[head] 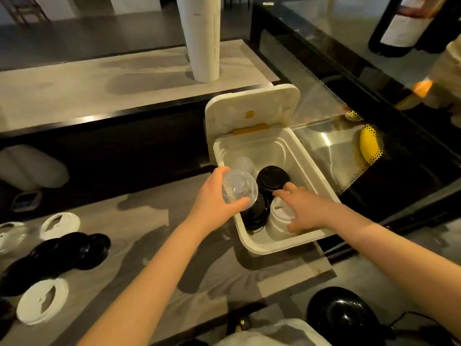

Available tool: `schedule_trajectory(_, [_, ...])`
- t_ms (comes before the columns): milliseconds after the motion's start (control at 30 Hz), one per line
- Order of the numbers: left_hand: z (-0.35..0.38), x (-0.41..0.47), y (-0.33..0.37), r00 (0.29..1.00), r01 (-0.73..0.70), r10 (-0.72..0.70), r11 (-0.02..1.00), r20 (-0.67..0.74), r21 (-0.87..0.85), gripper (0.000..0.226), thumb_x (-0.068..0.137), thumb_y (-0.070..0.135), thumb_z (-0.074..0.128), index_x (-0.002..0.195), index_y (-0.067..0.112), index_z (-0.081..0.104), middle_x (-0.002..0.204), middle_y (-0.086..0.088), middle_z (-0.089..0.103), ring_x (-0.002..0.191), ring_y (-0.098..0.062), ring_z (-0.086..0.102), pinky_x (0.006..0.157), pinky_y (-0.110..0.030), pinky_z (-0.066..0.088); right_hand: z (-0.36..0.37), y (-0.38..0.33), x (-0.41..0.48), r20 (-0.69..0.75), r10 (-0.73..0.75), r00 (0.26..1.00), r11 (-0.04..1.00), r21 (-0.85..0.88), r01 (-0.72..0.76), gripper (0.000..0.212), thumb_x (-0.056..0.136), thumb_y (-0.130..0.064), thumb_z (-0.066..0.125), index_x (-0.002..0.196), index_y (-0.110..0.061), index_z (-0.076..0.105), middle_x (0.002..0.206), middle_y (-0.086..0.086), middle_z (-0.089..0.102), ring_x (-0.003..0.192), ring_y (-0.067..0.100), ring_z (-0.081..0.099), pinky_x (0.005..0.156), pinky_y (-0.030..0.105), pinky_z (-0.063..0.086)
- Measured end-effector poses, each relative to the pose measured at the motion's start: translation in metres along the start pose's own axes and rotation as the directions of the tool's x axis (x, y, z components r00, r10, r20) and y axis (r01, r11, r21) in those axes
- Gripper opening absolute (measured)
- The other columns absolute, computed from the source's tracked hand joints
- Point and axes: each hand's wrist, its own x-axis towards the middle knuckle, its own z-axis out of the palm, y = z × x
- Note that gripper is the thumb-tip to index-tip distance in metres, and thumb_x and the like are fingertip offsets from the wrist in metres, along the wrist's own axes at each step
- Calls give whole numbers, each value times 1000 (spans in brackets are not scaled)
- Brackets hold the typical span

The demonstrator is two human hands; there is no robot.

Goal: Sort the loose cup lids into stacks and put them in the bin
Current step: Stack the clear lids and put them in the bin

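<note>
A grey counter (139,211) runs along in dim light, with a glass display case (349,136) to the right. At the counter's right end sits a white bin (252,243), its hinged cover tipped up behind it. The left hand (212,201) is held over the bin's near-left rim, fingers and thumb curled round a short stack of clear domed lids (239,189), tilted on its side. The right hand (303,209) reaches inside the bin, fingers spread and nearly straight, resting on top of a stack of white lids (278,222) at the near end. Beside that stack lie black lids (259,213); another black stack (272,177) stands further in; more clear lids (243,164) sit in the far-left corner. Out on the counter to the left, a row of black lids (62,255) lies on its side; three white lids (42,302) lie flat around it. A tall stack of white cups (202,38) stands on the ledge behind.
</note>
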Motion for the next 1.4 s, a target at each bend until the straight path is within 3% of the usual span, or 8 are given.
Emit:
schedule_trajectory(333, [8,1,2,999,4,-2,1000,-51,30,69,76,34,74,133,22,35,115,14,38,105,-5,39,84,-23,33,5,-1,12,79,-67,995,960,-265,86,84,69,-45,76,138,-17,35,133,5,36,95,27,59,75,33,50])
schedule_trajectory(633, [9,2,7,999,10,-7,998,-50,62,76,74,35,76,135,22,32,115,14,37,105,-5,38,85,-23,34,9,-3,14,70,-94,993,930,-351,113,89,72,-47,74,141,-15,29,138,8,33,94,28,61,68,33,50])
schedule_trajectory(733, [9,6,10,998,-6,11,996,-67,86,71,71,35,78,127,22,37,113,11,43,103,-7,43,82,-22,36,-2,3,11,73,-53,996,988,-140,63,89,76,-57,66,146,-20,25,141,4,35,116,27,53,91,38,49])
schedule_trajectory(800, [10,11,10,997,-22,31,992,-71,125,71,69,36,78,126,20,39,121,6,44,107,-8,44,85,-22,35,-21,5,8,-70,-60,996,987,148,69,73,85,-56,57,144,-21,32,141,3,42,123,24,48,99,39,44])
schedule_trajectory(900, [13,18,14,997,-50,59,985,-52,167,87,69,38,78,138,19,29,135,2,40,120,-14,42,92,-23,36,-49,-3,4,-321,-7,947,847,502,176,50,93,-45,49,136,-19,46,128,2,55,114,17,53,95,31,44])
schedule_trajectory(967, [16,22,19,995,-91,97,975,-17,203,96,70,39,78,143,20,19,141,-1,38,126,-17,40,94,-23,35,-59,-13,5,-323,32,946,699,684,209,50,91,-42,55,135,-20,47,124,-1,56,110,13,55,92,25,43])
schedule_trajectory(1133, [22,28,23,989,-144,145,959,15,245,100,73,42,75,147,24,9,145,-3,36,130,-19,39,95,-22,33,-64,-21,20,-333,19,943,687,689,229,45,81,-36,70,122,-19,59,109,-4,61,96,13,59,87,25,48])
schedule_trajectory(1400, [16,39,15,987,-129,147,965,-62,229,102,75,39,75,149,23,7,148,-2,33,132,-16,38,97,-19,31,-67,-19,49,-194,-55,980,477,857,196,51,82,-28,71,129,-17,54,118,3,60,106,17,61,84,34,56])
